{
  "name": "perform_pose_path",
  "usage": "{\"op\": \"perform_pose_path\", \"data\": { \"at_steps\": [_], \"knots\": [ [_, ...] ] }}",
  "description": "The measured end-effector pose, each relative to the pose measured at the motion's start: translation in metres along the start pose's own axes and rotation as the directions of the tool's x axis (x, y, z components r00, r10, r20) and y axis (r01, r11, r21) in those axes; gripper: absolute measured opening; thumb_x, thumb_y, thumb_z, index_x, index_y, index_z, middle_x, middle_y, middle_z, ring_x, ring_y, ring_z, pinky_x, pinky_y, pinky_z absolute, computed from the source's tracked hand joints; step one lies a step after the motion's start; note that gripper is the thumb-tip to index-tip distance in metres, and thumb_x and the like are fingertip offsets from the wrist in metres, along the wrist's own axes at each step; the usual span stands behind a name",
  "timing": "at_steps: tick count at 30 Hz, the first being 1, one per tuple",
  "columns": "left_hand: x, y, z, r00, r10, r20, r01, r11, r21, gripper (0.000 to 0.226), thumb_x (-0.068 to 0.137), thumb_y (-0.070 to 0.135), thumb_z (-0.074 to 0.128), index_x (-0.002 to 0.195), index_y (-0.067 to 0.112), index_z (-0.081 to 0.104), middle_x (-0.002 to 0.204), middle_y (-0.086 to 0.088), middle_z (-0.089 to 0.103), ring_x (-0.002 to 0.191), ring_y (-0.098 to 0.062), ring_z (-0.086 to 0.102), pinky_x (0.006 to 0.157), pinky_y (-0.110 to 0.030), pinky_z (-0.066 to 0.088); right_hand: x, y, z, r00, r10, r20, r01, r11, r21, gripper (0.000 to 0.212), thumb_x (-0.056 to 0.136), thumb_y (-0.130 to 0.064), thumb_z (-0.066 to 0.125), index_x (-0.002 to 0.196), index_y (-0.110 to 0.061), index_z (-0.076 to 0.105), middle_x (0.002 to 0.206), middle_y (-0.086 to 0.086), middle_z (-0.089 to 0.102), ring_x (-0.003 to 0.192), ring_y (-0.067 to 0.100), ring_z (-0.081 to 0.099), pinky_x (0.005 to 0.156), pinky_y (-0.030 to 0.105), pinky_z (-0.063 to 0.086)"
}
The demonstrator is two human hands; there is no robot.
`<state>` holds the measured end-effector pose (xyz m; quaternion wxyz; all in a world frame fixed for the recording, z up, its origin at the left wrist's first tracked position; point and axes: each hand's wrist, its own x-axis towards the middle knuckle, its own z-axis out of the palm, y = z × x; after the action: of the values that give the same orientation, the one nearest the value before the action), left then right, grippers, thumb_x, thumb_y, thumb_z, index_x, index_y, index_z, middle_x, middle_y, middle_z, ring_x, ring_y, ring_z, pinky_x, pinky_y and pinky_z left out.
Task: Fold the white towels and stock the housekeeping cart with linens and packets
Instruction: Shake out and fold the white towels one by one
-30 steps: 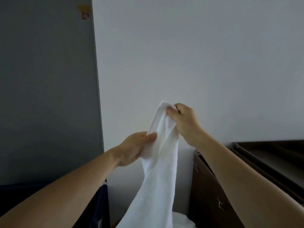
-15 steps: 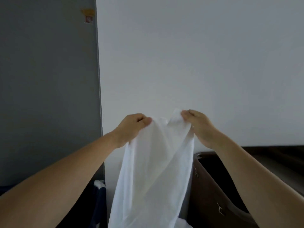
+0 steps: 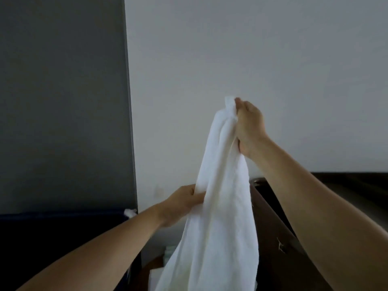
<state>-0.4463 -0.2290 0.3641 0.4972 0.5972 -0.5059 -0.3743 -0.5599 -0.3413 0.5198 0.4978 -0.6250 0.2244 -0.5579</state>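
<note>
A long white towel (image 3: 220,206) hangs bunched in front of me, running down past the bottom of the view. My right hand (image 3: 248,127) is raised high and pinches the towel's top end between thumb and fingers. Lower and to the left, my left hand (image 3: 182,203) grips the towel's left edge about halfway down. The towel's lower end is out of sight.
A dark brown cart (image 3: 279,238) stands at the right with a black top surface (image 3: 352,185). A dark blue bag or bin (image 3: 63,232) sits at the left below a grey panel (image 3: 63,101). A white wall (image 3: 252,59) is straight ahead. Pale linens (image 3: 159,276) lie low between them.
Half a second ago both hands held the towel spread at equal height. My right hand has since risen with the top end, and my left hand has slid down the left edge.
</note>
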Motion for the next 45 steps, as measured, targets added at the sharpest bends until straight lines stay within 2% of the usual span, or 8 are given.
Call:
{"op": "perform_pose_path", "data": {
  "at_steps": [7, 11, 15, 18, 28, 32, 36, 45],
  "knots": [
    [-0.010, -0.003, -0.041, 0.966, -0.117, -0.232, 0.114, 0.993, -0.024, 0.044, 0.093, 0.046, 0.063, 0.109, 0.005, 0.071, 0.103, -0.011, 0.076, 0.092, -0.029, 0.074, 0.085, -0.044, 0.060, 0.025, 0.028, -0.063, 0.961, -0.275, -0.022, 0.231, 0.845, -0.482, 0.035, 0.100, -0.036, 0.043, 0.068, -0.024, 0.041, 0.064, -0.010, 0.042, 0.058, 0.008, 0.039, 0.053, 0.027, 0.034],
    [0.000, 0.057, -0.078, 0.914, 0.018, -0.406, -0.028, 0.999, -0.020, 0.033, 0.090, 0.038, 0.069, 0.087, 0.005, 0.069, 0.078, -0.005, 0.074, 0.064, -0.019, 0.070, 0.055, -0.023, 0.055, 0.011, 0.072, -0.093, 0.991, -0.069, 0.114, 0.129, 0.705, -0.698, 0.033, 0.104, -0.029, 0.042, 0.084, -0.005, 0.051, 0.074, 0.005, 0.049, 0.076, 0.022, 0.045, 0.060, 0.033, 0.037],
    [0.020, 0.082, -0.047, 0.931, 0.240, -0.275, -0.072, 0.860, 0.506, 0.043, 0.095, 0.028, 0.064, 0.061, 0.016, 0.040, 0.060, 0.000, 0.039, 0.051, -0.012, 0.035, 0.049, -0.025, 0.029, -0.033, 0.090, -0.054, 0.961, 0.092, 0.260, -0.004, 0.947, -0.321, 0.026, 0.104, -0.021, 0.049, 0.119, -0.007, 0.065, 0.100, 0.008, 0.068, 0.090, 0.011, 0.059, 0.080, 0.035, 0.054],
    [0.026, 0.057, -0.022, 0.960, 0.242, -0.141, -0.096, 0.759, 0.643, 0.042, 0.094, 0.023, 0.063, 0.059, 0.018, 0.040, 0.060, 0.005, 0.042, 0.055, -0.011, 0.037, 0.048, -0.020, 0.028, -0.065, 0.107, -0.029, 0.902, 0.160, 0.400, -0.092, 0.978, -0.185, 0.021, 0.105, -0.020, 0.047, 0.090, -0.018, 0.061, 0.084, -0.001, 0.056, 0.081, 0.014, 0.052, 0.075, 0.031, 0.043],
    [0.006, -0.058, -0.011, 0.978, 0.061, -0.200, 0.038, 0.889, 0.456, 0.017, 0.095, 0.030, 0.055, 0.093, 0.016, 0.065, 0.085, 0.008, 0.067, 0.068, 0.003, 0.059, 0.060, -0.010, 0.046, -0.077, 0.128, -0.003, 0.985, 0.111, 0.134, -0.063, 0.945, -0.322, 0.033, 0.102, -0.028, 0.044, 0.070, -0.020, 0.043, 0.066, -0.011, 0.043, 0.051, -0.001, 0.039, 0.052, 0.016, 0.033],
    [-0.013, -0.121, -0.007, 0.956, -0.191, -0.221, 0.261, 0.898, 0.354, 0.023, 0.097, 0.016, 0.051, 0.107, 0.003, 0.067, 0.105, -0.015, 0.069, 0.098, -0.031, 0.065, 0.089, -0.044, 0.054, -0.060, 0.100, -0.001, 0.999, 0.023, 0.026, -0.017, 0.976, -0.215, 0.036, 0.100, -0.028, 0.043, 0.066, -0.024, 0.035, 0.048, -0.020, 0.037, 0.046, -0.001, 0.034, 0.049, 0.015, 0.031],
    [-0.021, -0.139, -0.008, 0.867, -0.365, -0.339, 0.411, 0.909, 0.072, 0.018, 0.099, 0.009, 0.047, 0.097, 0.003, 0.064, 0.096, -0.018, 0.066, 0.087, -0.031, 0.066, 0.079, -0.039, 0.059, -0.052, 0.090, -0.018, 0.996, -0.057, -0.066, 0.040, 0.972, -0.232, 0.036, 0.100, -0.032, 0.040, 0.066, -0.024, 0.031, 0.052, -0.018, 0.033, 0.048, 0.000, 0.031, 0.050, 0.015, 0.030],
    [0.013, 0.096, -0.043, 0.834, 0.170, -0.526, -0.187, 0.982, 0.021, 0.036, 0.084, 0.020, 0.052, 0.049, 0.023, 0.047, 0.054, 0.008, 0.042, 0.052, -0.014, 0.040, 0.051, -0.028, 0.034, -0.045, 0.107, -0.056, 0.998, -0.030, -0.061, 0.004, 0.926, -0.378, 0.036, 0.105, -0.030, 0.040, 0.070, -0.019, 0.038, 0.068, -0.006, 0.037, 0.061, 0.008, 0.035, 0.060, 0.028, 0.030]
  ]
}}
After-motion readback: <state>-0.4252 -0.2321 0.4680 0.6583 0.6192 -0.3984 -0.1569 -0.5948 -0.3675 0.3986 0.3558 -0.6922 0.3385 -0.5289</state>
